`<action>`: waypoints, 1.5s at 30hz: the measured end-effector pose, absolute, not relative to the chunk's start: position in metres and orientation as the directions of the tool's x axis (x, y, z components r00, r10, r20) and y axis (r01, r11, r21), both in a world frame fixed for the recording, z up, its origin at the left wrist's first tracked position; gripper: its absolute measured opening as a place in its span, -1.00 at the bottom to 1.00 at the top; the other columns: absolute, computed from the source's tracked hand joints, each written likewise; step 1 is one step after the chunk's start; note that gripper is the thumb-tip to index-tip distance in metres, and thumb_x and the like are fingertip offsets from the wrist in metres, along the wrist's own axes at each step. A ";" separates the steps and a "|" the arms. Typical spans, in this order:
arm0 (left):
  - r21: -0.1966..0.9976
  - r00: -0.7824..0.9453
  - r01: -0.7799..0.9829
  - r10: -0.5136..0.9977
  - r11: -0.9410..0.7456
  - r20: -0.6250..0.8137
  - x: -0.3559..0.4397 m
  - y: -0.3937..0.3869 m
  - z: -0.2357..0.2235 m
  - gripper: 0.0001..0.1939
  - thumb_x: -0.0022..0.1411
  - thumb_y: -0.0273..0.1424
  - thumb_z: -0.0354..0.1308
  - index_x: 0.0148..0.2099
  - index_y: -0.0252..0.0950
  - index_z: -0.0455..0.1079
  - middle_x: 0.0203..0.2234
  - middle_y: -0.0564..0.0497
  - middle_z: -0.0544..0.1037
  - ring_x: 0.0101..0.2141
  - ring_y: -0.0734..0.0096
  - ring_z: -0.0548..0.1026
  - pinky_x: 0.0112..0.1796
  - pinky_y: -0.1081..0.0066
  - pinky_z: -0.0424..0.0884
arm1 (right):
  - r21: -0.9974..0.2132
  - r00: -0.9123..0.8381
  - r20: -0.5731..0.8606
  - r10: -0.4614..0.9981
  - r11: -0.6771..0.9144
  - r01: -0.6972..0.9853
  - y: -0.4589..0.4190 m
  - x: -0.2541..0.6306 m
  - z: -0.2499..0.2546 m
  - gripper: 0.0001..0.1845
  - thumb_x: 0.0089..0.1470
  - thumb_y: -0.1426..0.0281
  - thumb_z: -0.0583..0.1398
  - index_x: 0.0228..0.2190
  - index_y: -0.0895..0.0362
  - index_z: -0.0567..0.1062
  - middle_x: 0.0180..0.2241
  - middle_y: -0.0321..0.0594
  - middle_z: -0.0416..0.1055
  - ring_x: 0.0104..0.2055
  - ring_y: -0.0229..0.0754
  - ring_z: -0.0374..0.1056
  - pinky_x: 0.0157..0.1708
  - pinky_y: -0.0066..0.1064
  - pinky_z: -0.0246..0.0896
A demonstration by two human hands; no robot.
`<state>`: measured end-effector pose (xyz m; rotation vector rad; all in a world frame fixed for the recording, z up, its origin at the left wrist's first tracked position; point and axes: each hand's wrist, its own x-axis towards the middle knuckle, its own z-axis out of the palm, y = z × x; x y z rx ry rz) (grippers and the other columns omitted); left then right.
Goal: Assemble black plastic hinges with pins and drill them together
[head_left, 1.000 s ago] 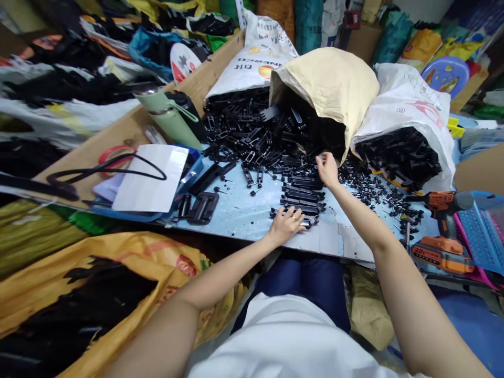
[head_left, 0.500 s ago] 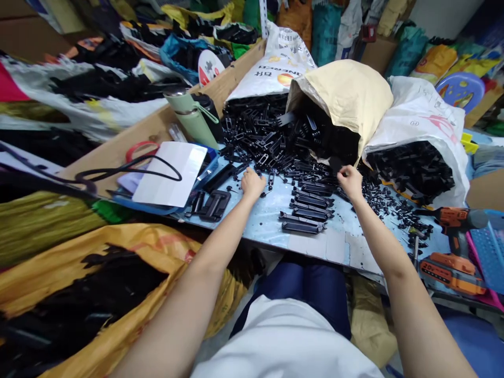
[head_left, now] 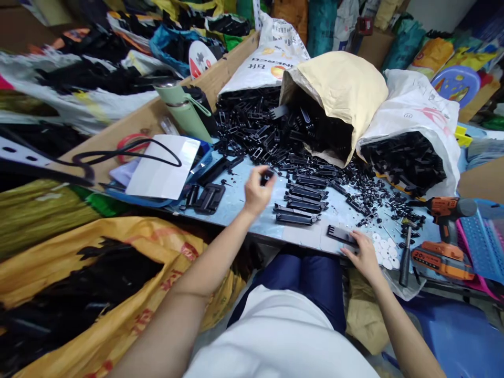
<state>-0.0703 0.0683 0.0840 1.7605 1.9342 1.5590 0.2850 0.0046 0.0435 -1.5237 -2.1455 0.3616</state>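
Observation:
My left hand is raised just over the table, left of the row of parts, its fingers curled round a small black plastic piece whose kind I cannot make out. Near the front edge, my right hand has its fingers on the right end of a flat black plastic part with a pronged left end; the thumb is lower, beside it. Between my hands lie several long black assembled parts in a row. White round discs lie just right of my right hand.
Open sacks spill black parts over the table's back. Small screws and fittings lie scattered at right. A hammer and an orange cordless drill are farther right. A green flask and paper-topped blue tray stand left.
My right hand has come from the cream sack's mouth to the front edge, now with a flat black part. My left hand has lifted slightly rightward with a small black piece.

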 end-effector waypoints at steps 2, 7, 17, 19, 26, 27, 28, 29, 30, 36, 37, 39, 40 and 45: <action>0.680 -0.075 0.645 0.857 -0.348 0.510 -0.031 0.045 0.079 -0.76 0.21 -0.26 0.03 -0.15 -0.30 0.24 -0.35 -0.02 0.49 -0.37 0.42 0.49 -0.33 0.45 0.41 | -0.331 -0.358 0.271 0.894 0.436 0.837 0.015 0.269 0.042 -0.44 0.01 0.02 0.11 -0.09 0.15 0.41 -0.08 0.05 0.39 0.01 0.08 0.26 -0.01 0.02 0.09; 0.543 0.441 0.690 0.873 -0.478 0.209 0.030 0.005 0.050 -0.79 0.23 -0.27 0.02 -0.21 -0.32 0.32 -0.45 -0.02 0.51 -0.43 0.36 0.51 -0.40 0.43 0.41 | -0.331 -0.445 0.212 0.870 0.492 0.805 0.032 0.247 0.044 -0.55 0.14 0.13 0.01 -0.09 0.12 0.44 -0.22 -0.01 0.46 -0.13 0.00 0.34 -0.07 -0.08 0.16; 0.834 0.168 0.391 0.921 -0.389 0.351 0.051 -0.005 0.069 -0.63 0.29 -0.32 -0.08 0.07 -0.33 0.30 -0.17 -0.14 0.50 -0.14 0.31 0.46 -0.10 0.29 0.38 | -0.983 -0.201 -0.169 0.965 -0.150 0.109 0.007 0.206 0.068 -0.29 0.03 -0.08 -0.01 0.07 0.10 0.31 -0.49 -0.27 0.39 -0.57 -0.24 0.32 -0.58 -0.34 0.36; 0.834 0.137 0.405 0.927 -0.374 0.349 0.054 -0.011 0.073 -0.63 0.28 -0.30 -0.06 0.06 -0.32 0.32 -0.22 -0.13 0.51 -0.17 0.31 0.46 -0.13 0.29 0.39 | -0.991 -0.218 -0.060 0.974 -0.032 0.129 0.007 0.209 0.071 -0.32 0.01 -0.06 0.05 0.05 0.08 0.34 -0.41 -0.25 0.37 -0.57 -0.31 0.30 -0.57 -0.38 0.36; 0.776 0.086 0.489 0.907 -0.400 0.413 0.055 -0.023 0.077 -0.64 0.30 -0.29 -0.09 0.01 -0.34 0.37 -0.40 -0.06 0.46 -0.40 0.44 0.44 -0.34 0.43 0.41 | -0.862 -0.436 0.225 0.872 0.386 0.327 0.003 0.221 0.078 -0.49 0.12 0.13 0.05 0.06 0.07 0.33 -0.38 -0.24 0.32 -0.53 -0.37 0.26 -0.49 -0.44 0.35; 0.771 0.051 0.492 0.897 -0.405 0.439 0.058 -0.024 0.078 -0.65 0.31 -0.30 -0.11 0.01 -0.32 0.37 -0.38 -0.06 0.46 -0.38 0.45 0.44 -0.33 0.44 0.41 | -0.855 -0.405 0.244 0.881 0.393 0.339 0.001 0.217 0.079 -0.49 0.14 0.13 0.04 0.07 0.06 0.31 -0.36 -0.22 0.33 -0.52 -0.36 0.26 -0.49 -0.44 0.35; 0.766 0.010 0.495 0.884 -0.410 0.467 0.061 -0.024 0.079 -0.65 0.32 -0.30 -0.12 0.02 -0.31 0.36 -0.36 -0.06 0.46 -0.36 0.45 0.44 -0.31 0.43 0.41 | -0.853 -0.359 0.263 0.896 0.389 0.348 -0.002 0.212 0.079 -0.49 0.15 0.13 0.02 0.09 0.06 0.29 -0.34 -0.20 0.34 -0.51 -0.35 0.27 -0.49 -0.44 0.35; 0.760 -0.029 0.499 0.869 -0.416 0.494 0.064 -0.024 0.080 -0.65 0.32 -0.31 -0.14 0.03 -0.30 0.34 -0.34 -0.07 0.47 -0.33 0.44 0.44 -0.28 0.43 0.41 | -0.853 -0.307 0.282 0.909 0.384 0.353 -0.005 0.207 0.079 -0.48 0.16 0.13 0.00 0.10 0.06 0.28 -0.33 -0.19 0.35 -0.51 -0.34 0.28 -0.48 -0.43 0.35; 0.753 -0.055 0.502 0.853 -0.427 0.520 0.065 -0.023 0.081 -0.65 0.33 -0.33 -0.16 0.03 -0.30 0.34 -0.32 -0.08 0.47 -0.32 0.44 0.44 -0.27 0.42 0.40 | -0.854 -0.258 0.302 0.918 0.380 0.355 -0.008 0.203 0.078 -0.47 0.17 0.13 -0.02 0.11 0.06 0.26 -0.31 -0.17 0.35 -0.50 -0.33 0.28 -0.46 -0.42 0.36; 0.747 0.047 0.458 0.852 -0.483 0.522 0.058 -0.018 0.075 -0.66 0.33 -0.30 -0.16 -0.02 -0.30 0.35 -0.32 -0.08 0.48 -0.31 0.42 0.46 -0.26 0.40 0.42 | -0.856 -0.324 0.257 0.911 0.370 0.361 -0.013 0.201 0.067 -0.43 0.17 0.11 -0.04 0.13 0.09 0.22 -0.27 -0.14 0.38 -0.43 -0.28 0.32 -0.38 -0.39 0.35; 0.778 0.029 0.451 0.878 -0.438 0.478 0.057 -0.019 0.070 -0.66 0.33 -0.28 -0.17 -0.03 -0.29 0.35 -0.30 -0.08 0.47 -0.30 0.41 0.46 -0.26 0.40 0.42 | -0.844 -0.371 0.225 0.901 0.371 0.388 -0.009 0.205 0.066 -0.44 0.17 0.10 -0.04 0.13 0.07 0.23 -0.25 -0.14 0.39 -0.39 -0.26 0.34 -0.35 -0.38 0.35; 0.866 -0.061 0.405 0.937 -0.292 0.344 0.059 -0.022 0.057 -0.65 0.33 -0.25 -0.19 0.01 -0.27 0.29 -0.28 -0.08 0.46 -0.36 0.45 0.47 -0.33 0.42 0.44 | -0.790 -0.434 0.169 0.885 0.385 0.477 0.005 0.218 0.064 -0.46 0.15 0.09 -0.02 0.10 0.03 0.28 -0.21 -0.14 0.41 -0.29 -0.22 0.36 -0.26 -0.34 0.33; 0.910 -0.112 0.357 0.958 -0.209 0.264 0.061 -0.025 0.049 -0.64 0.33 -0.23 -0.20 0.04 -0.26 0.24 -0.28 -0.07 0.45 -0.43 0.49 0.46 -0.40 0.45 0.45 | -0.749 -0.435 0.148 0.888 0.388 0.537 0.016 0.227 0.064 -0.48 0.15 0.09 -0.01 0.07 0.03 0.32 -0.19 -0.14 0.41 -0.24 -0.19 0.35 -0.20 -0.30 0.31; 0.932 -0.164 0.362 0.983 -0.020 0.085 0.058 -0.042 0.026 -0.57 0.28 -0.28 -0.11 0.17 -0.26 0.02 -0.22 -0.10 0.41 -0.43 0.46 0.48 -0.42 0.40 0.47 | -0.498 -0.041 0.168 0.985 0.121 0.859 0.103 0.296 0.072 -0.52 0.15 0.17 0.01 0.00 0.16 0.37 -0.08 0.02 0.33 -0.03 -0.03 0.24 -0.03 -0.11 0.16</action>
